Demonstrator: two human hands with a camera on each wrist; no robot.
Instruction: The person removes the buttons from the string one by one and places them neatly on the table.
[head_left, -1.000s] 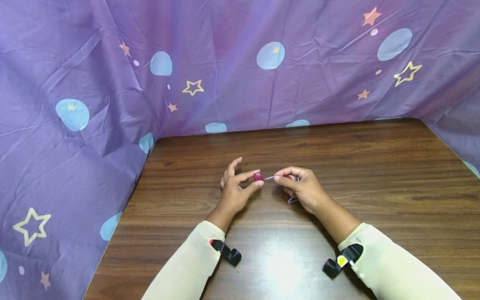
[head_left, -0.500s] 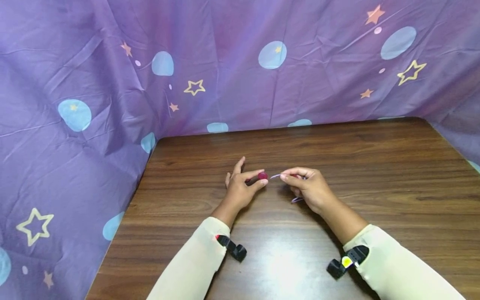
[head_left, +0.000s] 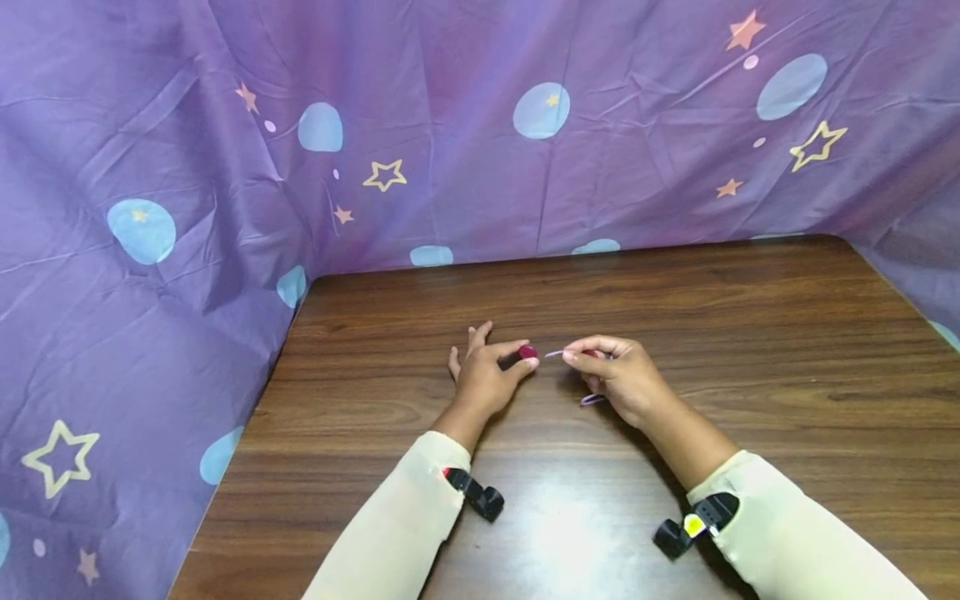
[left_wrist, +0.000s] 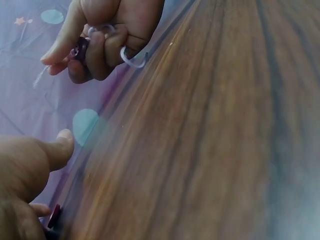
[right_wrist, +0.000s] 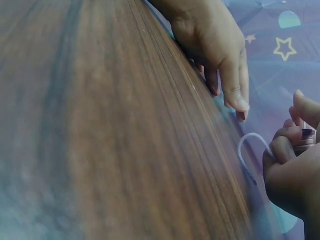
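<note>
We pinch a dark red disc (head_left: 527,352) between thumb and forefinger of our left hand (head_left: 483,379), at that hand's two o'clock. Our right hand (head_left: 624,381) pinches a lilac string (head_left: 554,353), its tip pointing to nine o'clock, near the disc but apart. Its curled fingers also hold a second disc (left_wrist: 81,49). A patterned purple curtain (head_left: 465,92) hangs at twelve o'clock, behind our wooden table (head_left: 787,350).

Table (head_left: 712,325) | dark-streaked brown wood grain | rounded far corners (head_left: 837,243) | white glare (head_left: 568,537) toward near side
</note>
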